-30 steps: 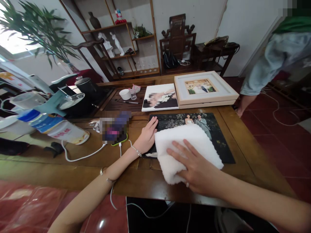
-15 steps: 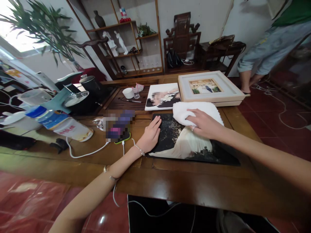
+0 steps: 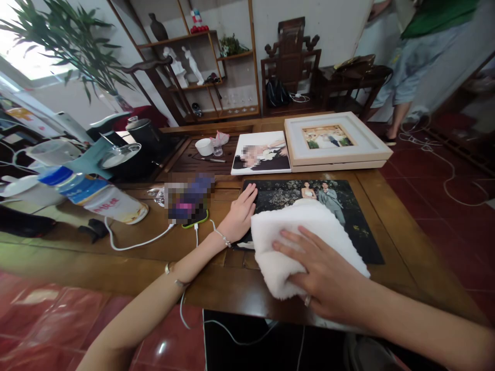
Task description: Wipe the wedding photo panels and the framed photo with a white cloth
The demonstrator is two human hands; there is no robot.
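A dark photo panel [image 3: 359, 226] with a couple pictured on it lies flat on the wooden table. My left hand [image 3: 243, 211] rests on the panel's left edge, its fingers stretched out and flat. Over the panel's near part lies a folded white towel [image 3: 270, 242], overhanging the near edge. My right hand [image 3: 317, 273] grips the towel, thumb and fingers pressed into the cloth, so the lower middle of the picture is hidden.
Behind the panel are a small white-edged photo [image 3: 263, 154] and a framed photo [image 3: 332, 144]. A phone [image 3: 195, 219] with cables and a bottle [image 3: 96, 196] stand to the left. A person [image 3: 417, 67] is at the back right.
My right hand has drawn the towel from the panel's far edge toward me, uncovering the pictured couple. The left hand has stayed put. The person behind has shifted left.
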